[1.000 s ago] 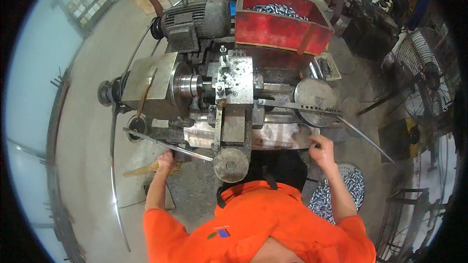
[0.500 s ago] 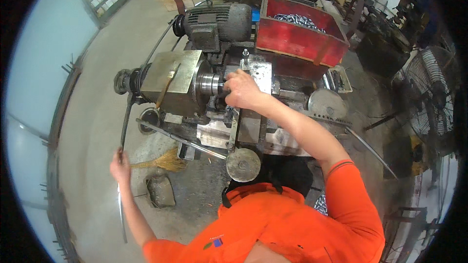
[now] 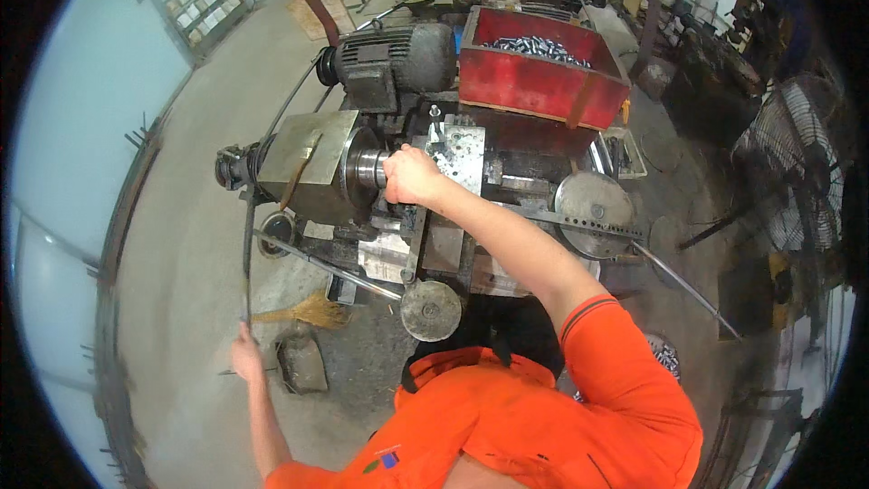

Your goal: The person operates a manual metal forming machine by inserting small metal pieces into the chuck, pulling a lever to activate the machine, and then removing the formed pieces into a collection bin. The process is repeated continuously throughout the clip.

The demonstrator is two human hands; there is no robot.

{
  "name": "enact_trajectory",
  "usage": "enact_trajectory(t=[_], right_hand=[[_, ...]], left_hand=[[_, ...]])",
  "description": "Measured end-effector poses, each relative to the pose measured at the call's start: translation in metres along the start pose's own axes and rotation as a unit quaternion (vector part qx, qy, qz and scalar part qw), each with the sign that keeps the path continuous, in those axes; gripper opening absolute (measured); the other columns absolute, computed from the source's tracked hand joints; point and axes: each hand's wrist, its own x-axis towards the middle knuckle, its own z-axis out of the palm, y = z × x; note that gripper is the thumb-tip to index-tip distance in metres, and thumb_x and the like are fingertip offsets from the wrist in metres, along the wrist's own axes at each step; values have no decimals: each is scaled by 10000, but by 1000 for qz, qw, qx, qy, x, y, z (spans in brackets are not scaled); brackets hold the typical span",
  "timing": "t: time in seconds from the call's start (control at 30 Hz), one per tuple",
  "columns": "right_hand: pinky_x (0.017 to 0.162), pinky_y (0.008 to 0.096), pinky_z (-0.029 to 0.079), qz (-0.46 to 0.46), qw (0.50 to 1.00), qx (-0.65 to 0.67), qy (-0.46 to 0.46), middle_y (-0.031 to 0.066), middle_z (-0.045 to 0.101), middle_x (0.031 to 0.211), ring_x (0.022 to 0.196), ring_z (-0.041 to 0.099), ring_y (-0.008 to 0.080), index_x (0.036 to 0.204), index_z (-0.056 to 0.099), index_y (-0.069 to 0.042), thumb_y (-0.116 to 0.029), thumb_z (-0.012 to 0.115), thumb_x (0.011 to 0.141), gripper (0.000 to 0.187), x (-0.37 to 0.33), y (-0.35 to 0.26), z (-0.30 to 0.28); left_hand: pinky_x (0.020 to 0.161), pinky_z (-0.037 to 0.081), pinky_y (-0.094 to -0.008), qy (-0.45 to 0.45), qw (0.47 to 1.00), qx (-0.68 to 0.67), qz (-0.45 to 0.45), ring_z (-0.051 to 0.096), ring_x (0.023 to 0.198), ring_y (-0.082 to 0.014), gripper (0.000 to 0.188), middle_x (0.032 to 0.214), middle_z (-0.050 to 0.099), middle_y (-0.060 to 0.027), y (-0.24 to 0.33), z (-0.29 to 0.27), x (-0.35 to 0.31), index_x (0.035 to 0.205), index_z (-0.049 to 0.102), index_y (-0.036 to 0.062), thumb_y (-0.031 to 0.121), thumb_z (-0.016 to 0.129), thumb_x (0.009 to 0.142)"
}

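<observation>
My left hand [image 3: 245, 353] is closed round the lower end of a long dark lever [image 3: 246, 263], which runs down from the left end of a small lathe. A thin rod shows just below that hand; whether the hand holds it I cannot tell. My right hand [image 3: 412, 176] is closed in a fist at the spindle nose [image 3: 369, 168], a bright steel collar on the headstock [image 3: 312, 167]. What its fingers grip is hidden. Just beyond this hand is the tool post block [image 3: 463, 152], with an upright bolt [image 3: 435, 123].
A red bin [image 3: 543, 81] of small metal parts stands behind the lathe, beside an electric motor [image 3: 398, 59]. A brush [image 3: 303, 167] lies on the headstock. Round handwheels [image 3: 430, 311] and a steel bar [image 3: 348, 279] jut toward me. A broom [image 3: 317, 310] and dustpan [image 3: 300, 360] lie on the floor; a fan [image 3: 787, 167] stands right.
My left hand has moved down and slightly right with the lever. The thin rod below it, long and upright before, now shows short and level. My right hand has closed tighter at the spindle nose.
</observation>
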Motion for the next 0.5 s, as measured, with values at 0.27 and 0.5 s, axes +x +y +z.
enact_trajectory(t=[0.27,0.5], right_hand=[[743,388,487,-47,991,-52,116,157,641,742,794,573,320,651,669,-27,-256,638,526,263,-44,30,-62],[931,441,420,41,915,-37,399,226,428,1288,1098,458,398,1133,595,-95,-207,627,578,567,-107,114,-141]], left_hand=[[660,459,-465,8,993,70,89,587,726,-406,423,777,621,-195,8,-6,-35,854,607,8,408,672,733],[676,480,-427,52,933,-49,352,620,724,-342,283,812,653,-163,133,-22,-42,1013,611,12,218,622,819]])
